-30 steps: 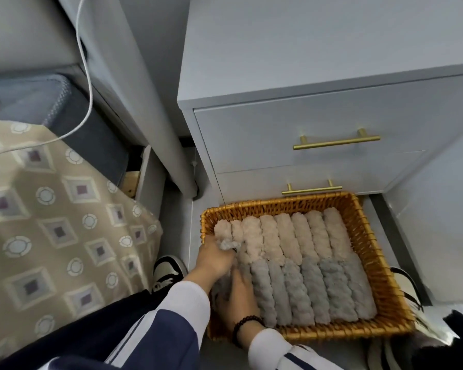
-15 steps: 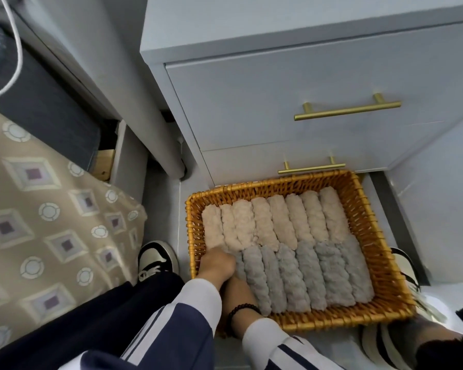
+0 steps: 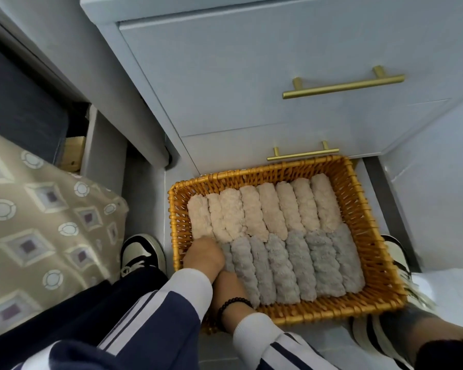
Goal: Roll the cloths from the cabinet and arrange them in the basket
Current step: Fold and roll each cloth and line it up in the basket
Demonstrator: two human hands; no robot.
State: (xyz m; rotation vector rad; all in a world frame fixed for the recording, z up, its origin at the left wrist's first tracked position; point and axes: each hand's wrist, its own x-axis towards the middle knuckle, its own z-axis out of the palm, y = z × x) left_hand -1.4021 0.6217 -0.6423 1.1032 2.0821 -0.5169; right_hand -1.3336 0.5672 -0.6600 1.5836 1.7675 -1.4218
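My left hand [image 3: 204, 256] and right hand [image 3: 231, 285] — fingers buried, grip indeterminable — press into the basket [image 3: 373, 209]; beige rolls [image 3: 267, 209] behind, grey rolls [image 3: 302, 265] in front.

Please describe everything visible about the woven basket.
The basket is rectangular, woven from golden-orange wicker-like strands, and stands on the pale floor before the cabinet. It holds two rows of rolled cloths: beige at the back, grey at the front. Both hands, left hand and right hand, reach into its near-left corner.
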